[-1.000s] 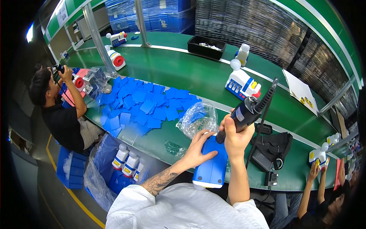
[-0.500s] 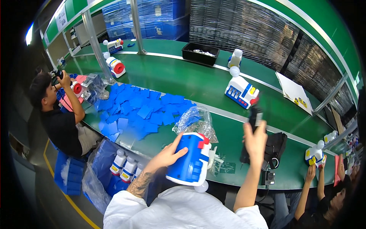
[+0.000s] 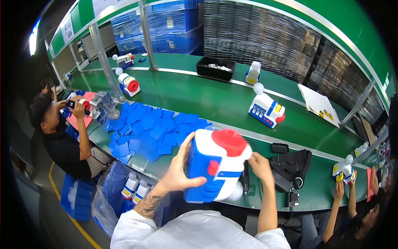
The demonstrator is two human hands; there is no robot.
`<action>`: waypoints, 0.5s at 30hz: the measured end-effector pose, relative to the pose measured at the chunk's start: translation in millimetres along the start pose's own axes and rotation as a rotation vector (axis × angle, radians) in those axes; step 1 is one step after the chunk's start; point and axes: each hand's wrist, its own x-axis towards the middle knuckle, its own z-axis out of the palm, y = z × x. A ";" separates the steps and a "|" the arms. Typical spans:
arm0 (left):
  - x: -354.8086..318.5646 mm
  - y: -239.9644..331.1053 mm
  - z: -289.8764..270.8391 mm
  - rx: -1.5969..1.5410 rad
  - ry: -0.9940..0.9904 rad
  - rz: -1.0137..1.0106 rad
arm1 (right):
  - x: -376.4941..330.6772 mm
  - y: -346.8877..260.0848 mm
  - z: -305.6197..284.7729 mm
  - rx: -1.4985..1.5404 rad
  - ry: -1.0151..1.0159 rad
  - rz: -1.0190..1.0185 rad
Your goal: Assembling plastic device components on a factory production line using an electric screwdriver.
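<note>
A white-and-blue plastic toy (image 3: 213,174) with a red round end and a white ball at its lower side is held up in front of me. My left hand (image 3: 178,172) grips its left side, thumb across the blue face. At its right edge, my right hand (image 3: 261,168) has curled fingers against the white shell. Just behind the toy, a black handheld power tool (image 3: 245,178) lies on the bench, partly hidden. Loose blue square sheets (image 3: 153,126) are heaped to the left. A clear plastic bag (image 3: 213,128) is mostly covered by the toy.
Similar toys (image 3: 265,110) stand on the green belt (image 3: 186,89). A black bin (image 3: 215,68) is at the back. Right of me are a black pouch (image 3: 292,168) and small black device (image 3: 292,198). Toys fill a blue crate (image 3: 110,178) lower left. Co-workers sit on both sides.
The toy has been raised and turned so its red end faces up. My right hand has let go of the black power tool and come to the toy's right edge.
</note>
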 end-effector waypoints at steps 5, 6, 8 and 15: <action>25.6 6.7 33.3 0.685 -0.160 0.647 | -45.6 -53.8 -49.1 1.128 -0.382 -0.128; 26.5 2.1 45.8 0.765 -0.163 0.705 | -48.0 -56.0 -51.8 1.140 -0.323 -0.040; 27.8 -14.0 56.4 0.957 -0.189 0.800 | -42.3 -49.7 -48.7 1.211 -0.253 0.062; 49.5 -66.6 61.7 0.920 -0.061 0.346 | 21.7 -55.4 -43.7 0.918 -0.042 0.098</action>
